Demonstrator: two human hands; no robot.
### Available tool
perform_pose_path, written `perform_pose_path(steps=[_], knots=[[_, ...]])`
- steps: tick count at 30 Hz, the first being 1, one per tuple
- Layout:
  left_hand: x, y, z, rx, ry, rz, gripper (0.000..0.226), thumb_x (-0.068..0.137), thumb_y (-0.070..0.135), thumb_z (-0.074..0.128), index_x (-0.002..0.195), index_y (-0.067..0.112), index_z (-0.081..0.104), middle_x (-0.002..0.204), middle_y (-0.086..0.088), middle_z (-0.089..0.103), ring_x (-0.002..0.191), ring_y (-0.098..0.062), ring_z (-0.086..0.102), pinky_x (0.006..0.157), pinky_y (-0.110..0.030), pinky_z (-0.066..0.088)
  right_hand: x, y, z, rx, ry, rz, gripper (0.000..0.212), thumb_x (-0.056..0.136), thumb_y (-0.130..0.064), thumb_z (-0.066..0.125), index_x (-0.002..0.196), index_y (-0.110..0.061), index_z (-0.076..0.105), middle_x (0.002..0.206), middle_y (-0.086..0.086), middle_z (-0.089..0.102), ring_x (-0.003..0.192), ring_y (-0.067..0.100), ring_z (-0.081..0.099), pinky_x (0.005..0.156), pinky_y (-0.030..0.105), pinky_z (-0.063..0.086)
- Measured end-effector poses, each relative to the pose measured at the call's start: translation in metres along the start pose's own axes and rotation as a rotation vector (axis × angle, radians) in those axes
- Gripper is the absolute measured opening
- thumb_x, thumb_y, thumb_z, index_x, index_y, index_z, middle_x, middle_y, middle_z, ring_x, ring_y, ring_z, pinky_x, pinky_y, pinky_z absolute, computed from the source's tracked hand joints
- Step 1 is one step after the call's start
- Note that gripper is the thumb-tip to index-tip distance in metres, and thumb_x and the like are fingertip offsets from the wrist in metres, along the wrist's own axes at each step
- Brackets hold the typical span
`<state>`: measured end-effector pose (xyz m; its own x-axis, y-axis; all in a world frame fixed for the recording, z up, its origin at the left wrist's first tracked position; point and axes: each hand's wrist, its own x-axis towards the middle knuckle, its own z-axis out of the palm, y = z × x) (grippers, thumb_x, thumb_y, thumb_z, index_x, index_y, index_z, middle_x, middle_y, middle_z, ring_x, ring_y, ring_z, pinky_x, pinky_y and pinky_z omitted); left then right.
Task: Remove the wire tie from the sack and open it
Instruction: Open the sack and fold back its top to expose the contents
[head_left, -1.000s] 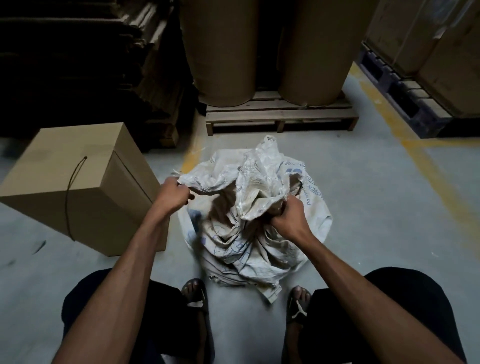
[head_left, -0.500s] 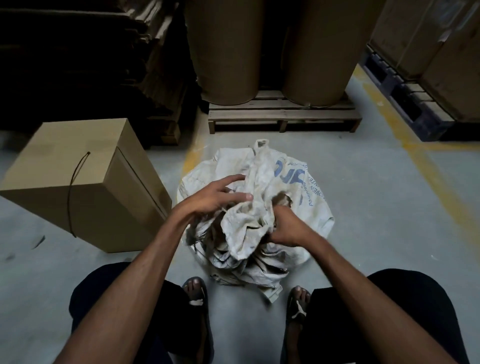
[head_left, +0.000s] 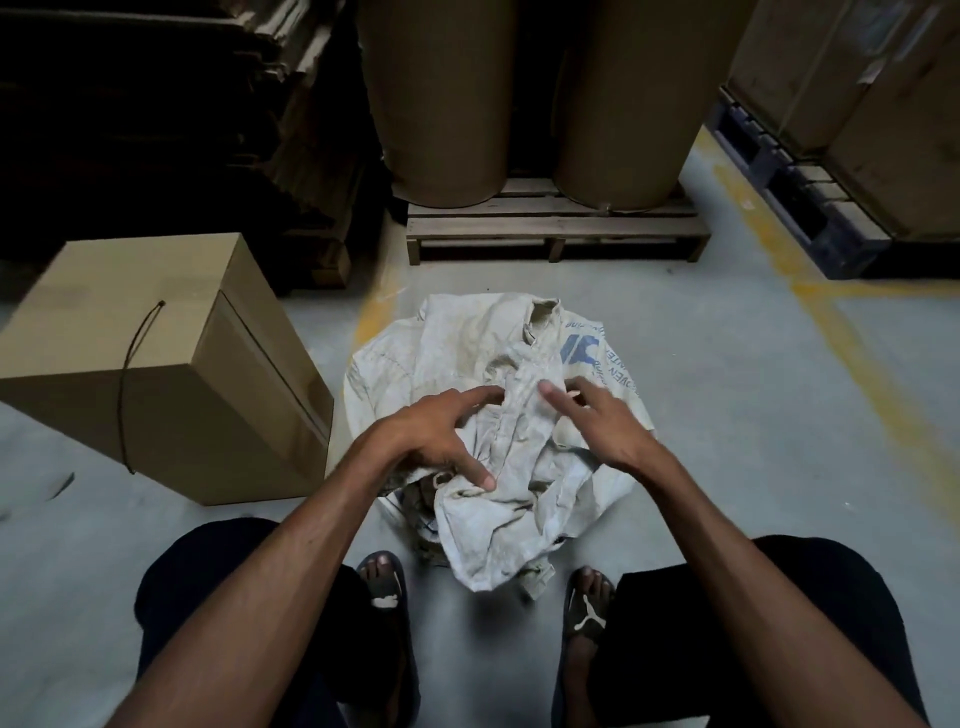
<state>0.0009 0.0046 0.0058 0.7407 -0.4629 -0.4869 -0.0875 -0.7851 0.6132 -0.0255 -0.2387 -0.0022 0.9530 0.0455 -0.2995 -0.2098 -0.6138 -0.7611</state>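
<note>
- While your left hand (head_left: 435, 434) hovers over the crumpled white woven sack with blue printing (head_left: 498, 415), its fingers are spread and slack, gripping nothing; the thumb tip touches a fold near the sack's front.
- Your right hand (head_left: 602, 421) is likewise unclenched, fingers fanned loosely, with the forefinger tip just above the twisted ridge of cloth running down the sack's middle.
- Between both hands that ridge climbs to a bunched neck at the far side; whether a wire tie sits on it cannot be told.
- Your sack rests on the grey concrete floor (head_left: 727, 467), just ahead of your two feet in dark sandals (head_left: 586, 608), which flank its near edge.
- To your left, a closed brown cardboard box (head_left: 171, 374) stands just beside the sack, a dark cord looped over its top edge.
- Beyond the sack, well apart, a wooden pallet (head_left: 556, 228) carries two large brown paper rolls (head_left: 441, 93).
- At far right, a dark blue pallet (head_left: 795, 208) holds stacked cartons beside a yellow floor line.
</note>
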Motion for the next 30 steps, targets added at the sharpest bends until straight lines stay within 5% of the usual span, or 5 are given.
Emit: perform_pose_path(steps=[4, 13, 21, 25, 30], knots=[[0.004, -0.004, 0.007, -0.040, 0.010, 0.009, 0.118, 0.054, 0.049, 0.099, 0.145, 0.046, 0.024, 0.151, 0.000, 0.045, 0.134, -0.024, 0.049, 0.106, -0.043, 0.048, 0.007, 0.010, 0.016, -0.014, -0.187, 0.015, 0.101, 0.062, -0.073, 0.084, 0.140, -0.030, 0.036, 0.126, -0.008, 0.064, 0.110, 0.015, 0.065, 0.094, 0.038, 0.056], [0.003, -0.013, -0.006, -0.126, 0.147, -0.037, 0.085, 0.078, 0.039, 0.088, 0.144, 0.042, 0.036, 0.136, -0.007, 0.058, 0.107, -0.018, 0.063, 0.079, -0.031, 0.056, 0.005, 0.010, -0.002, -0.024, -0.025, -0.119, 0.071, 0.071, 0.003, 0.083, 0.132, -0.025, 0.061, 0.109, -0.002, 0.074, 0.099, 0.026, 0.072, 0.083, 0.040, 0.059], [-0.024, -0.006, -0.008, 0.075, 0.245, -0.045, 0.094, 0.072, -0.008, 0.075, 0.138, 0.045, 0.036, 0.124, -0.011, 0.062, 0.074, -0.013, 0.061, 0.053, -0.031, 0.051, -0.015, 0.014, -0.018, -0.215, 0.100, -0.178, 0.067, 0.064, -0.013, 0.064, 0.128, -0.034, 0.063, 0.120, -0.005, 0.073, 0.114, 0.020, 0.066, 0.091, 0.042, 0.057], [-0.043, -0.021, -0.010, 0.125, 0.262, -0.049, 0.071, 0.073, -0.008, 0.064, 0.117, 0.040, 0.036, 0.108, -0.001, 0.067, 0.081, -0.028, 0.065, 0.064, -0.040, 0.054, -0.028, 0.024, -0.035, -0.293, 0.155, -0.185, 0.063, 0.054, -0.012, 0.059, 0.114, -0.030, 0.070, 0.103, -0.009, 0.074, 0.104, 0.019, 0.068, 0.082, 0.039, 0.058], [-0.059, -0.032, -0.010, 0.240, 0.079, -0.003, 0.047, 0.075, -0.004, 0.062, 0.100, 0.035, 0.070, 0.105, 0.016, 0.068, 0.099, -0.011, 0.062, 0.073, -0.016, 0.045, -0.039, 0.029, -0.039, -0.387, -0.046, -0.134, 0.027, 0.064, 0.005, 0.070, 0.082, -0.015, 0.070, 0.083, -0.004, 0.071, 0.092, 0.020, 0.068, 0.072, 0.026, 0.054]])
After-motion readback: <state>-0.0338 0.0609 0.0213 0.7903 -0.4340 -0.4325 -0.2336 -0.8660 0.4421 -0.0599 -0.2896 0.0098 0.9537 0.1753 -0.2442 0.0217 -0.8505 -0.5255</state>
